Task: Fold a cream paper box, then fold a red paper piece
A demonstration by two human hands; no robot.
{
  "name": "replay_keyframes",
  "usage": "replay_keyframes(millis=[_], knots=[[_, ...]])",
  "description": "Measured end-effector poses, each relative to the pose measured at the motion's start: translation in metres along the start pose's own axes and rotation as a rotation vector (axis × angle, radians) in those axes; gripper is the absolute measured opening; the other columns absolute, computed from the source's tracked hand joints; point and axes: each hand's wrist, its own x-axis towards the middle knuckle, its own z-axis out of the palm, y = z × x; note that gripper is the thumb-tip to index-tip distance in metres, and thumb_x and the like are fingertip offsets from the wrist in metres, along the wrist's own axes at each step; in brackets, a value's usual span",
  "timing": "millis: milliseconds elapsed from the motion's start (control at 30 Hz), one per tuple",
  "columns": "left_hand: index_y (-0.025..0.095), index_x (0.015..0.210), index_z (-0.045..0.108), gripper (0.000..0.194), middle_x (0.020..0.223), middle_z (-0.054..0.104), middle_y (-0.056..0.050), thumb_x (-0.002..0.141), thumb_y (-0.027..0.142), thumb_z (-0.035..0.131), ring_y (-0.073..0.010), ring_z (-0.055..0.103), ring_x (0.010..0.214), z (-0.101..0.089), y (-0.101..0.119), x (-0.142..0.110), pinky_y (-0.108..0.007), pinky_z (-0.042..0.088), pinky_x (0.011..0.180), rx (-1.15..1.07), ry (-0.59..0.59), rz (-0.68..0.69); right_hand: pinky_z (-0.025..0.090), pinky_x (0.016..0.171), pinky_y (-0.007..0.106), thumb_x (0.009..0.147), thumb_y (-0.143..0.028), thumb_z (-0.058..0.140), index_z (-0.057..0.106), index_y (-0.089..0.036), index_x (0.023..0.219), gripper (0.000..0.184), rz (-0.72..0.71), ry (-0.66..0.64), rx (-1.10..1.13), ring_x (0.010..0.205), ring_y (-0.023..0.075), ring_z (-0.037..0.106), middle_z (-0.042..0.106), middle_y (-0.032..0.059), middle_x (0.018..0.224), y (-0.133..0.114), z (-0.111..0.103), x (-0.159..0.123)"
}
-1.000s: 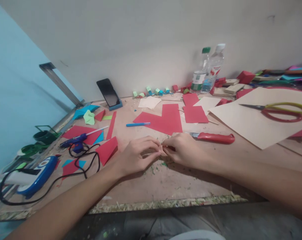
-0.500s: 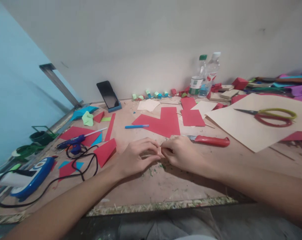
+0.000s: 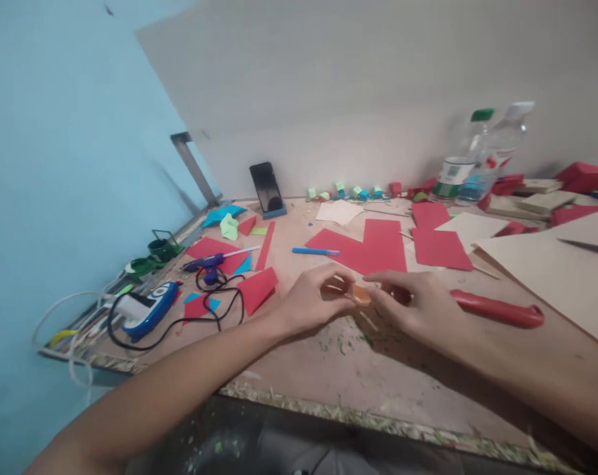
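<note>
Between my two hands is a small orange piece [image 3: 362, 295] that looks like folded paper, just above the table. My left hand [image 3: 318, 298] pinches its left side between thumb and fingertips. At its right side, my right hand [image 3: 417, 303] has thumb and forefinger closed on the edge; the other fingers are curled and partly hidden. A red-handled knife [image 3: 499, 310] lies right beside my right hand, its blade hidden behind that hand. Beyond the hands are a blue pen [image 3: 316, 251] and a red paper sheet [image 3: 384, 244].
A blue glue gun [image 3: 207, 262] with a black cord and a blue-and-white device [image 3: 153, 310] are at left. A phone [image 3: 268, 188] stands at the back. Two bottles [image 3: 457, 171], wooden blocks [image 3: 546, 200] and a cream sheet [image 3: 560, 264] with scissors [image 3: 588, 247] are at right.
My view has swung left, so the table things sit farther right. My hands have drawn slightly apart, and the orange piece between them now shows more clearly.
</note>
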Motion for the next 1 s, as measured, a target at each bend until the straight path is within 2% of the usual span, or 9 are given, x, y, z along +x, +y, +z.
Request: replay_keyframes(millis=[133,267,400,567,700,833,900,967,1000], knots=[[0.015,0.106,0.071,0.040,0.107,0.074,-0.008,0.071,0.000,0.082,-0.0178,0.075,0.093,-0.001,-0.005,0.005,-0.034,0.063,0.091,-0.126,0.064,-0.113,0.045,0.058,0.031,0.094,-0.046,0.059,0.082,-0.015,0.104,0.040,0.066,0.078,0.081,0.058,0.0194,0.064,0.076,0.0061,0.071,0.001,-0.002,0.004],[0.013,0.102,0.074,0.029,0.106,0.074,-0.011,0.075,0.008,0.082,-0.0216,0.075,0.097,-0.005,-0.006,0.007,-0.035,0.063,0.087,-0.223,0.075,-0.064,0.050,0.061,0.033,0.093,-0.044,0.060,0.081,-0.014,0.107,0.040,0.096,0.140,0.123,0.063,0.0213,0.067,0.078,0.0076,0.075,0.003,0.000,0.004],[0.014,0.099,0.074,0.029,0.104,0.075,-0.009,0.072,0.009,0.083,-0.0212,0.075,0.097,-0.007,-0.006,0.007,-0.034,0.061,0.087,-0.301,0.100,-0.008,0.052,0.063,0.031,0.094,-0.043,0.060,0.079,-0.014,0.114,0.040,0.066,0.130,0.182,0.065,0.0203,0.068,0.079,0.0078,0.082,0.006,0.004,0.002],[0.015,0.098,0.074,0.026,0.110,0.073,-0.009,0.073,0.012,0.083,-0.0216,0.073,0.101,-0.005,-0.001,0.006,-0.032,0.061,0.087,-0.205,0.111,0.023,0.056,0.067,0.033,0.095,-0.048,0.060,0.077,-0.015,0.118,0.045,0.007,0.060,0.273,0.069,0.0211,0.069,0.079,0.0087,0.085,0.000,0.003,0.000],[0.016,0.098,0.077,0.023,0.114,0.069,-0.008,0.075,0.012,0.078,-0.0172,0.071,0.093,-0.005,0.003,0.004,-0.028,0.060,0.080,-0.049,0.108,0.030,0.057,0.069,0.033,0.092,-0.052,0.064,0.076,-0.014,0.121,0.049,0.117,-0.060,0.382,0.074,0.0228,0.071,0.080,0.0100,0.089,-0.004,0.003,0.003],[0.016,0.101,0.078,0.027,0.111,0.069,-0.008,0.075,0.013,0.081,-0.0175,0.071,0.092,0.000,0.002,0.003,-0.031,0.059,0.084,0.030,0.087,0.014,0.056,0.066,0.032,0.086,-0.049,0.069,0.079,-0.014,0.106,0.042,0.215,-0.168,0.505,0.068,0.0199,0.068,0.080,0.0082,0.088,-0.002,0.004,0.011],[0.016,0.109,0.076,0.036,0.116,0.071,-0.009,0.073,0.011,0.082,-0.0197,0.070,0.099,0.000,0.008,0.004,-0.034,0.058,0.090,0.076,0.143,-0.002,0.055,0.065,0.031,0.083,-0.048,0.071,0.080,-0.014,0.102,0.040,0.274,-0.159,0.528,0.065,0.0183,0.066,0.079,0.0075,0.086,-0.001,0.002,0.015],[0.018,0.116,0.074,0.043,0.122,0.072,-0.010,0.075,0.013,0.082,-0.0211,0.069,0.106,-0.008,0.021,0.004,-0.036,0.056,0.095,0.110,0.261,-0.008,0.054,0.064,0.030,0.083,-0.046,0.073,0.081,-0.014,0.101,0.038,0.324,-0.141,0.508,0.065,0.0177,0.065,0.079,0.0081,0.087,0.000,-0.002,0.021],[0.019,0.119,0.073,0.038,0.124,0.072,-0.010,0.081,0.016,0.077,-0.0206,0.069,0.106,-0.015,0.031,0.004,-0.037,0.056,0.097,0.105,0.294,0.011,0.053,0.063,0.029,0.083,-0.045,0.074,0.081,-0.014,0.099,0.036,0.339,-0.129,0.483,0.065,0.0175,0.065,0.079,0.0087,0.086,0.002,-0.006,0.025]])
